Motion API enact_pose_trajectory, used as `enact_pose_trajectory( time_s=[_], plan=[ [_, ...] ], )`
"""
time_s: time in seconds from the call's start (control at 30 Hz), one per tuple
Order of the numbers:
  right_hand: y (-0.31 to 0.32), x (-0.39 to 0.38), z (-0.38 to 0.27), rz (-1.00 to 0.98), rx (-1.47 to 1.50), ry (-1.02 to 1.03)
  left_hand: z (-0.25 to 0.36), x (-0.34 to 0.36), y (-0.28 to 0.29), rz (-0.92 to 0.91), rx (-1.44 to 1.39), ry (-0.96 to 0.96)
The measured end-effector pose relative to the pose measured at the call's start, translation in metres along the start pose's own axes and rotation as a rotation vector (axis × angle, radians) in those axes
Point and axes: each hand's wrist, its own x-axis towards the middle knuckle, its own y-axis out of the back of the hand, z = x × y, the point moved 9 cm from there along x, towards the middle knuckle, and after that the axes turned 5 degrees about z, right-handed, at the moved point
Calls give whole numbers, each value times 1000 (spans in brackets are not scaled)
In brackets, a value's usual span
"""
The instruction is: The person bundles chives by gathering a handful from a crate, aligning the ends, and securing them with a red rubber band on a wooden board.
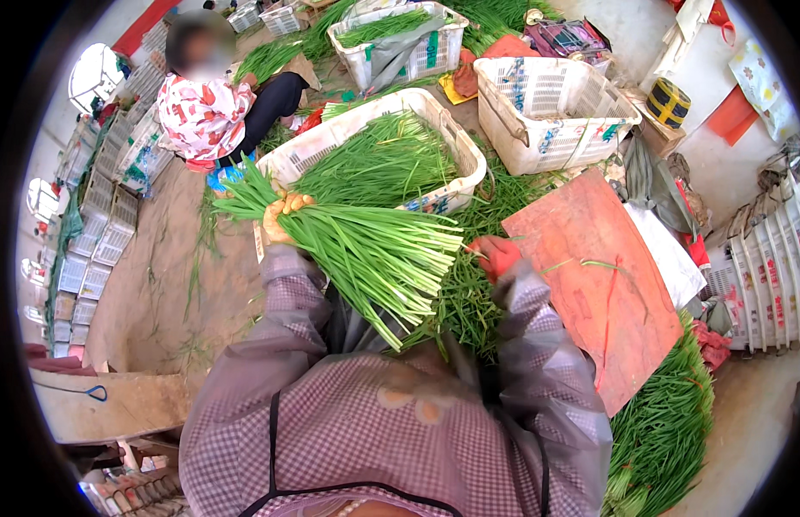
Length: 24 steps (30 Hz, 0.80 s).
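My left hand, in a tan glove, grips a large bundle of long green leafy stalks, with leaf tips to the left and pale ends fanned rightward. My right hand, in a red glove, is at the pale ends with fingers curled; what they hold is unclear. Behind the bundle sits a white crate filled with similar greens. Loose cut greens lie below my hands. A reddish board lies to the right.
A co-worker sits at back left beside greens. More crates stand behind, one holding greens. Stacked crates line the left; others stand at right. A pile of greens lies at lower right, a ledge at lower left.
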Motion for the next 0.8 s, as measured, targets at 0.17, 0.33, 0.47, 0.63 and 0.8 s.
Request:
enact_pose_trajectory(
  time_s=[0.17,0.33,0.47,0.63,0.8],
  plan=[
    [-10,-41,24,-66,721,-745,5,-3,-2,-20,86,-57],
    [-31,-17,-8,10,613,-570,-7,3,-25,-111,106,-49],
    [-48,-19,1,114,725,-641,-9,-1,-40,-151,125,-65],
    [-40,-43,16,-88,5,-403,-1,-9,-44,-164,100,-44],
    [-8,-36,40,-131,-38,-562,-7,-5,-34,-156,81,-18]
  ],
)
